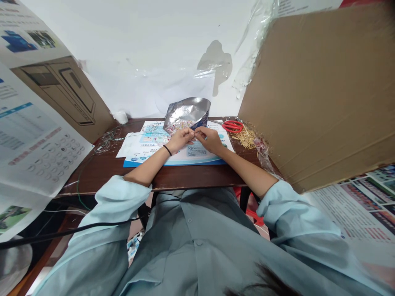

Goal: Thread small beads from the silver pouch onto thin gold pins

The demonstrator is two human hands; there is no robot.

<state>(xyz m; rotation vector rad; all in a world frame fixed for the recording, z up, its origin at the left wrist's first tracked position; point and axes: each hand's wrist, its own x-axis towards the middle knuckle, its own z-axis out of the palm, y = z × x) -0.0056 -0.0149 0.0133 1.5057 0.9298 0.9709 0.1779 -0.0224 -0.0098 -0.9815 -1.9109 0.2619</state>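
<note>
Both left hand and right hand pinched together, contents indiscernible; open silver foil pouch just beyond.

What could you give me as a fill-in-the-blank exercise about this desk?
The scissors have ____ handles.
The black band circles the person's ____ wrist.
The open bag beyond the left hand and right hand is ____ inside.
Seen from the person's seat, the thin sticks lie to the ____ of the bag.

Missing words: red; left; silver; right.
</note>
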